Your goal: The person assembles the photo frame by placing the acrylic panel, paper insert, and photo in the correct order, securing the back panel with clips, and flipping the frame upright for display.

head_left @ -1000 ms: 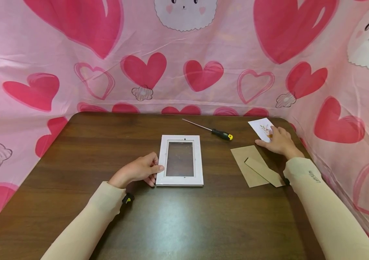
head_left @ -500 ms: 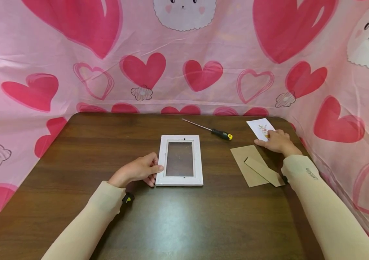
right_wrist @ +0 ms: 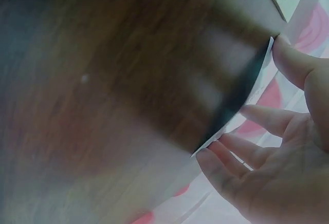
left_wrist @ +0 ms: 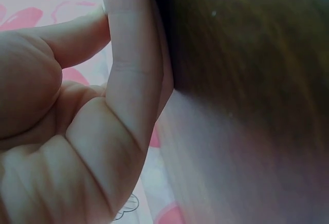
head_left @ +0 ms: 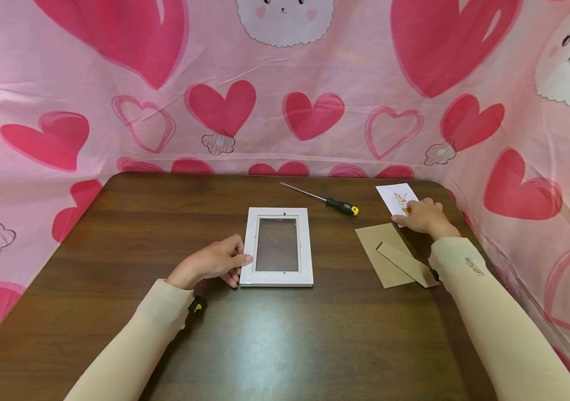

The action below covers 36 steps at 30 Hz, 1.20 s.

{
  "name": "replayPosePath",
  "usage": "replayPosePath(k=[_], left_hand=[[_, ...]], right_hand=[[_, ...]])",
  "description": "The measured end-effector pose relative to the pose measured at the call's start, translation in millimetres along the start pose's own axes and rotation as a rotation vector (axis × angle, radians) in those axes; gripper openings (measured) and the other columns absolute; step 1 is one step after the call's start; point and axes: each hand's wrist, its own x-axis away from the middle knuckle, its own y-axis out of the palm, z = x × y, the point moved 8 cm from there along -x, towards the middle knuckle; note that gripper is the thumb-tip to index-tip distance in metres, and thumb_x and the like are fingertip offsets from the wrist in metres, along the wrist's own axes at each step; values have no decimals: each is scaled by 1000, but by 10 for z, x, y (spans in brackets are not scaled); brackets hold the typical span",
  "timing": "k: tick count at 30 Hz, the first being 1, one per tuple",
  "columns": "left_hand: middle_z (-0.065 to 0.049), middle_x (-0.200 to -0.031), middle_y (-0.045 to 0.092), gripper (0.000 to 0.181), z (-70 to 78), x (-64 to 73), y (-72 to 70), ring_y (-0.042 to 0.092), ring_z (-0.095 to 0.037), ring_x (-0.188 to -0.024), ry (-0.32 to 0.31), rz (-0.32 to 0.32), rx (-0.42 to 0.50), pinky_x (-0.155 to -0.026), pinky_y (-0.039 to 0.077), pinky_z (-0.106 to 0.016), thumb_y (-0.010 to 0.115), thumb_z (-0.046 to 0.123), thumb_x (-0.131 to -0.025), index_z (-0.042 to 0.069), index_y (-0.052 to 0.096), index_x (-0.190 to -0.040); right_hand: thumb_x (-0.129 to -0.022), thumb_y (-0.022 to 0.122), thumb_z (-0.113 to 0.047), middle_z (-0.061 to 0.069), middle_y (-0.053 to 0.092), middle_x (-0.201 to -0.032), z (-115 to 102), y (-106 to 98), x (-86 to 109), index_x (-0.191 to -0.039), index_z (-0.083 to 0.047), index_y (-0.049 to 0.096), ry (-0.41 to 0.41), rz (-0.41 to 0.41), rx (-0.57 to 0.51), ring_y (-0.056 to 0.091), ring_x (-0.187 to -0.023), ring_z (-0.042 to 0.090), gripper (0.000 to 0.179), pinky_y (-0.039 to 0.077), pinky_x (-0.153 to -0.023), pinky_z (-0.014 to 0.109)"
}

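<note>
The white picture frame (head_left: 303,245) lies on the brown table with a dark pane in its opening. My left hand (head_left: 214,260) grips its left side, thumb over the border and fingers at the outer edge. At the right, a white card (head_left: 391,196) with a small plant print lies partly under my right hand (head_left: 427,216). In the right wrist view, thumb and fingertips (right_wrist: 211,165) hold the card along its edge, with a dark gap beneath it. My left hand (left_wrist: 121,80) fills much of the left wrist view; the frame is mostly hidden there.
A screwdriver (head_left: 341,206) with a black and yellow handle lies behind the frame. Just in front of the right hand are a tan backing board (head_left: 377,250) and a tan strip with an angled end (head_left: 407,265) across it. Heart-patterned cloth (head_left: 274,72) encloses the table.
The right hand has moved left and slightly toward the person, and the card has slid left with it. The left hand and the frame have stayed in place.
</note>
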Motion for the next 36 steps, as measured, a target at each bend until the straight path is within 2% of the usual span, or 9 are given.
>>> replayPosePath(k=[6, 12, 16, 19, 23, 26, 30, 36], left_hand=[[-15, -78, 60, 25, -13, -2, 1, 61, -20, -63, -7, 4, -2, -60, 63, -33, 67, 15, -107, 2, 46, -102], [-15, -79, 60, 24, -13, -10, -5, 60, -20, -63, -19, 3, -13, -59, 63, -32, 67, 16, -106, 2, 47, -105], [-15, -80, 60, 25, -9, -4, -9, 60, -20, -63, -18, 4, -14, -59, 63, -32, 67, 16, -106, 2, 47, -105], [-15, -80, 60, 25, -9, -3, -7, 60, -20, -64, -18, 5, -15, -59, 63, -32, 68, 16, -106, 2, 47, -105], [-15, -80, 60, 26, -4, -7, -1, 61, -20, -63, -14, 5, -22, -59, 63, -32, 69, 16, -105, 2, 47, -105], [-15, -80, 60, 26, 3, -9, 3, 61, -20, -63, -7, 2, -21, -59, 63, -32, 68, 16, -105, 2, 47, -104], [-15, -78, 60, 25, -2, -12, 8, 62, -19, -63, -4, -13, -23, -60, 64, -32, 66, 16, -107, 3, 46, -103], [-14, -77, 61, 25, -21, -15, 8, 62, -19, -62, 1, -22, -22, -60, 64, -32, 65, 16, -107, 2, 45, -102]], right_hand=[[-105, 62, -40, 48, 45, -134, -15, 1, -12, -140, 20, 49, 9, 13, 5, 35, -123, 63, 70, 28, -103, 71], [-103, 64, -36, 42, 58, -125, -102, -44, -7, -132, 16, 60, -29, 67, 69, 47, -122, 60, 60, 38, -105, 71], [-99, 61, -33, 41, 63, -120, -151, -78, -10, -120, 13, 66, -27, 100, 110, 58, -115, 59, 51, 49, -97, 69], [-96, 57, -32, 42, 63, -116, -148, -86, -22, -113, 15, 66, 5, 112, 100, 63, -105, 59, 51, 53, -88, 68], [-97, 53, -36, 43, 62, -110, -128, -117, -43, -108, 19, 63, 29, 140, 78, 64, -98, 57, 57, 54, -82, 66], [-98, 51, -36, 42, 63, -106, -113, -187, -38, -105, 19, 62, 25, 196, 60, 63, -95, 58, 57, 54, -80, 66], [-98, 50, -32, 41, 65, -101, -110, -305, 1, -99, 16, 63, 17, 281, 22, 64, -89, 59, 50, 53, -75, 68], [-94, 51, -26, 41, 66, -93, -137, -451, 34, -86, 10, 63, 29, 352, 27, 64, -84, 62, 39, 52, -71, 71]])
